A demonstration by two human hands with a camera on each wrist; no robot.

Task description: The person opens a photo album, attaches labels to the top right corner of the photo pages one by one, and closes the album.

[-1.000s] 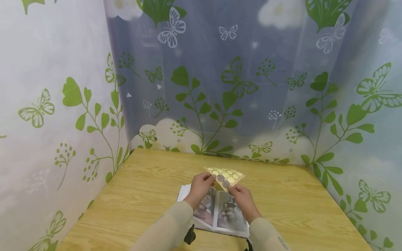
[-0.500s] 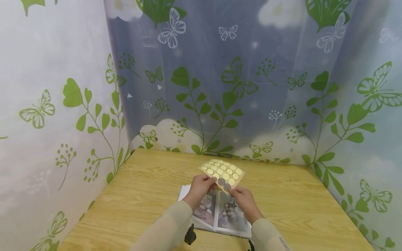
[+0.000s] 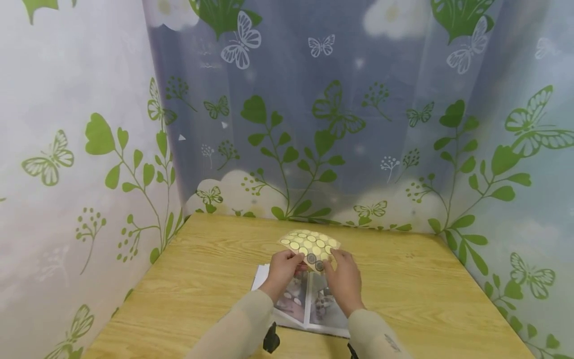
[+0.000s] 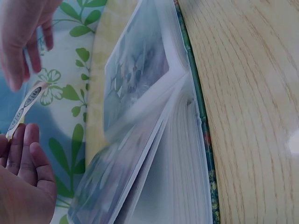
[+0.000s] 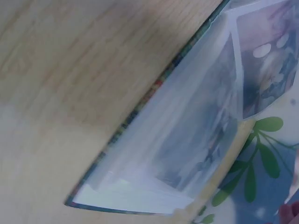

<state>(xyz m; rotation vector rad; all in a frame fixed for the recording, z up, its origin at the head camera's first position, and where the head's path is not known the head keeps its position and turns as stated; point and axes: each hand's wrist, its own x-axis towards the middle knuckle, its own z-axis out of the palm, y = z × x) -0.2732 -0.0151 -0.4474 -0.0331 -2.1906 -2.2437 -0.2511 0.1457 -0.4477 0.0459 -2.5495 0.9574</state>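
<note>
A sheet of round yellow stickers (image 3: 314, 243) is held up above an open photo album (image 3: 307, 319). Two circles along its near edge look grey instead of yellow. My left hand (image 3: 281, 273) pinches the sheet's near left edge between thumb and fingers. Beside the right edge is my right hand (image 3: 346, 280), which overlaps the sheet in the head view. In the left wrist view that same right hand (image 4: 21, 42) has its fingers extended, just apart from the sheet's end. Two pale ovals (image 5: 262, 50) lie on the album's left-page photo.
The album lies on a wood-grain table (image 3: 215, 259), its thick stack of pages (image 4: 180, 154) fanned. Curtains (image 3: 287, 124) printed with leaves and butterflies stand behind the table and at both sides. A black strap (image 3: 271, 339) hangs by the left sleeve.
My right hand has let go of the sheet's near right corner and moved up along its right edge. The left hand keeps its pinch while the sheet has tilted, showing more stickers.
</note>
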